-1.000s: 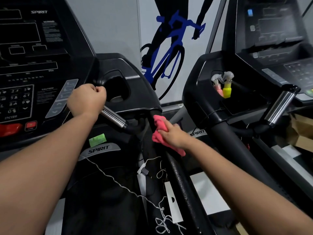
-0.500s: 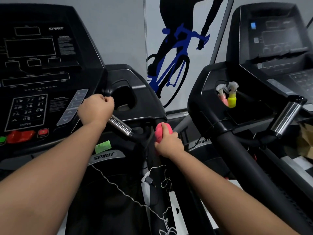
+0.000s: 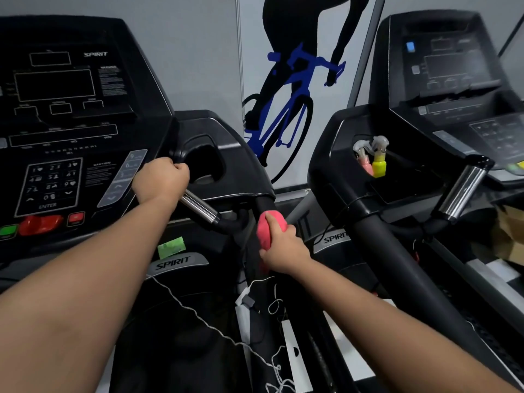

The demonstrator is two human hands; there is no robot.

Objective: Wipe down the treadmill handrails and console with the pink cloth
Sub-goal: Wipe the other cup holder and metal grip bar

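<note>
Treadmill console (image 3: 71, 123) fills the left, cut off at the frame edge; small print on its panel too blurred to read. 2nd treadmill (image 3: 425, 137) at right, also cropped, w/ two spray bottles (image 3: 374, 160) in its tray. Black handrail (image 3: 266, 207) runs down betw. the machines, lower part hidden under the right hand (image 3: 286, 251), which is clenched around pink cloth (image 3: 268, 228) wrapped on the rail. Left hand (image 3: 161, 180) fisted on the chrome grip bar (image 3: 200, 207). Vs 0.5 s ago: cloth hand sits slightly lower on the rail, view shifted a bit down; left hand unchanged. Narrow gap betw. the rails; white cord (image 3: 198, 316) dangles below.
</note>
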